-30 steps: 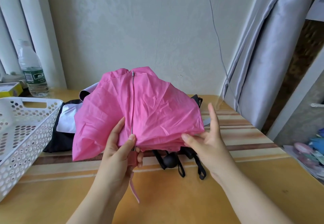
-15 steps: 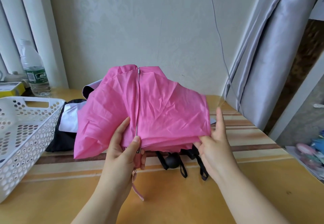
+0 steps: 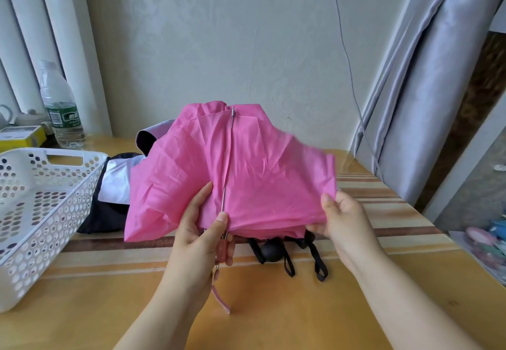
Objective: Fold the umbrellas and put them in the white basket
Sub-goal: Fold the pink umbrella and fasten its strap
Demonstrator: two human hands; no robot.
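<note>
Right hand (image 3: 341, 221) slid outward, pinching pink umbrella (image 3: 246, 174) | left hand (image 3: 202, 229) grips handle | one white basket (image 3: 41, 201)

Bare counter (image 3: 273, 308) lies open before you. On your left, the white basket (image 3: 41, 201) stands with its mouth unobstructed. The black umbrella (image 3: 109, 212) lies just beside its rim; a water bottle (image 3: 61, 108) stands behind it.
</note>
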